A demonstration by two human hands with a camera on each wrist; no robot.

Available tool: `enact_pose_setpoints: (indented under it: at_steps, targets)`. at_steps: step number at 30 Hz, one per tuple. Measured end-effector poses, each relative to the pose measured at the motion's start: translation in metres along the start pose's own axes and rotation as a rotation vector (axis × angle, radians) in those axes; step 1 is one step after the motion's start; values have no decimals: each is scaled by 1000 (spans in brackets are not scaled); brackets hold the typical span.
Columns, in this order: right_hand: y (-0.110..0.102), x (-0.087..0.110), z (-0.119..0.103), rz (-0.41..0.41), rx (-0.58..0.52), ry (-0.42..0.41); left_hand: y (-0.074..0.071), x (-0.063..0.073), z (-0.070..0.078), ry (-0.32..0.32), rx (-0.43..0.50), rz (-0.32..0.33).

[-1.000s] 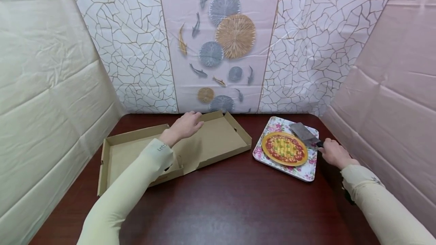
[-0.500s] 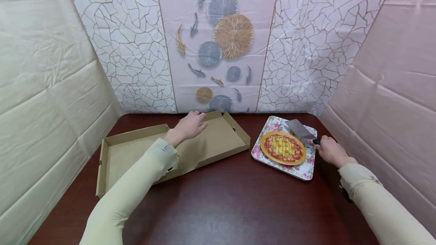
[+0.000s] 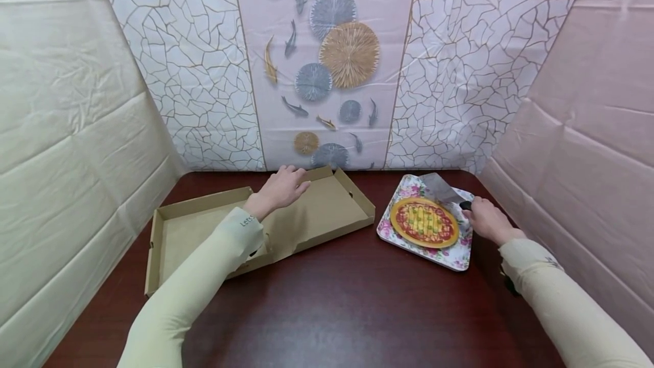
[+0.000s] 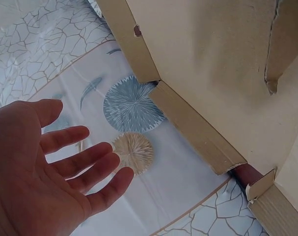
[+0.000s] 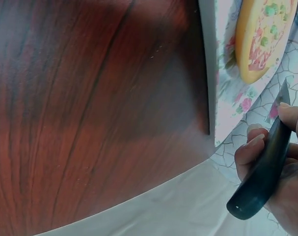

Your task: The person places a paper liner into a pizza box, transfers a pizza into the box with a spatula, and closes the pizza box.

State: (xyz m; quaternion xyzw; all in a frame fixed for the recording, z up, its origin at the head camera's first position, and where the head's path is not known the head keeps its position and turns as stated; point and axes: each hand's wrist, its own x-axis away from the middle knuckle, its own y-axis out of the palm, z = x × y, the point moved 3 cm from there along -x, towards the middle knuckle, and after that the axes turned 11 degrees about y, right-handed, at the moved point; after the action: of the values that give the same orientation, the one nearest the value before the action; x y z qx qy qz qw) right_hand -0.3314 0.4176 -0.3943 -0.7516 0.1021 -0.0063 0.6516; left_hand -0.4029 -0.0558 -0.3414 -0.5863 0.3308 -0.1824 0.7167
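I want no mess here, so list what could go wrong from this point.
1. The spatula in the right hand is not under the pizza; a shove from it might push the pizza off the tray.
2. The left hand, over the open box, steadies nothing, so the tray could slide.
3. The left sleeve reaches across the box and might catch it.

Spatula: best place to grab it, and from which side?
I'd take the spatula by its black handle, coming from the right. It slants, handle end toward the person's right, flat metal blade pointing to the far side, beyond the pizza. The handle's thick, rounded shape likely gives the surer hold; the right hand grips it there.
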Motion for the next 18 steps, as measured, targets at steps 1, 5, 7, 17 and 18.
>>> enact_pose_setpoints:
  at_steps: [1,5,7,17,18]
  targets:
    - [0,0,-1,0,0,4,0,0,0,-1,-4,-1]
    - [-2,-2,-6,-5,-4,26,1,0,0,-1,-18,-12]
    - [-2,-2,-8,-12,-9,32,1,0,0,-2,-22,-18]
    - [-5,-6,-19,-10,-25,25,3,0,1,17,-69,-18]
    - [-4,-6,-20,-7,-28,24,3,0,1,18,-70,-17]
